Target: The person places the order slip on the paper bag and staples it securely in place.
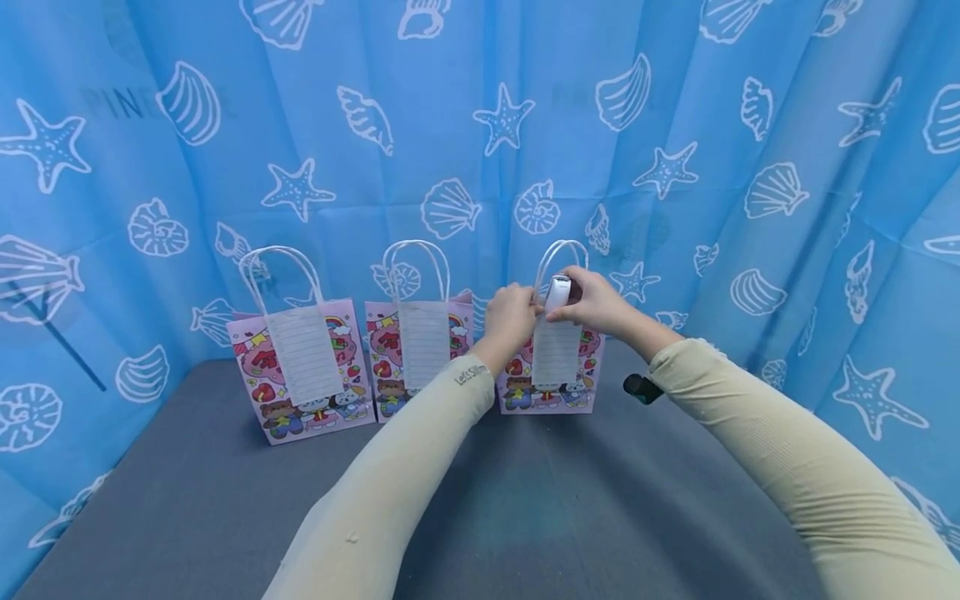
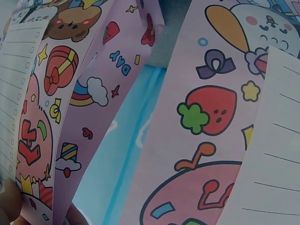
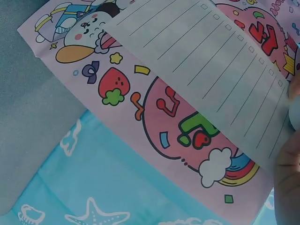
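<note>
At the top of the rightmost pink cartoon paper bag (image 1: 517, 392), my right hand (image 1: 596, 304) grips a small white stapler (image 1: 557, 294) set over the upper end of a lined paper sheet (image 1: 557, 354). My left hand (image 1: 512, 315) pinches the same bag's top edge on its left side, right beside the stapler. In the left wrist view, fingertips (image 2: 8, 202) show at that bag's rim. The right wrist view has the lined sheet (image 3: 201, 56) lying along the bag's front, with part of my right hand (image 3: 288, 183) at the edge. The bag's white handles (image 1: 562, 247) stand up behind my hands.
Two matching bags stand to the left, the middle bag (image 1: 459, 321) and the left bag (image 1: 251, 358), each with a lined sheet hanging on its front. A dark cylinder (image 1: 640, 388) lies by my right sleeve on the grey table (image 1: 540, 517). A blue shell-patterned curtain (image 1: 480, 125) hangs behind.
</note>
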### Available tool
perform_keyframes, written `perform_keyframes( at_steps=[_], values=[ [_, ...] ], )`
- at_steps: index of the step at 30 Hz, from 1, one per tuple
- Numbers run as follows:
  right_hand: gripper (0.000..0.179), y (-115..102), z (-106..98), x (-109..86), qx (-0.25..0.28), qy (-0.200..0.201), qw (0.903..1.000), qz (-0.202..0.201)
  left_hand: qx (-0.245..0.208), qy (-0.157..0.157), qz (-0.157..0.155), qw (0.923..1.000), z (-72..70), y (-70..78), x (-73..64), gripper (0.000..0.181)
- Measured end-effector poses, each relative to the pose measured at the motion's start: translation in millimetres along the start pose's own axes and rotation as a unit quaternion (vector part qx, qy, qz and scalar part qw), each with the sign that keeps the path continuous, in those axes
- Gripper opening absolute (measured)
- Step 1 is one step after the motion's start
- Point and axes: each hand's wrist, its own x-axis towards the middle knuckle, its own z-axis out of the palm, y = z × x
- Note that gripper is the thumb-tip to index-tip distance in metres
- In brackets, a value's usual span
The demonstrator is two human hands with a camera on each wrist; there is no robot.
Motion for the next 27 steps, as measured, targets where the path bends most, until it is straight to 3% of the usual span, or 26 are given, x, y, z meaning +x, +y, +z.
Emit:
perform_keyframes(
  at_steps=[8, 14, 23, 27],
  values=[
    [0.046, -1.4, 0.4, 0.3, -0.015, 0.013, 0.9997, -0.017, -0.021, -0.002, 0.000, 0.9998, -1.3, -0.5, -1.6, 0.017],
    [0.048, -1.7, 3.7, -1.1, -0.026, 0.025, 0.9991, -0.023, -0.020, -0.016, 0.027, 0.9993, -3.7, -4.3, -1.5, 0.017],
    [0.051, 2.8, 12.7, -0.2, -0.004, 0.079, 0.9962, -0.037, -0.021, -0.046, 0.035, 0.9981, -8.2, -5.8, 1.4, 0.024],
    [0.051, 7.1, 9.9, -0.5, -0.001, 0.063, 0.9971, -0.043, -0.008, -0.049, 0.032, 0.9983, -8.1, -3.8, 0.6, 0.025]
  ],
)
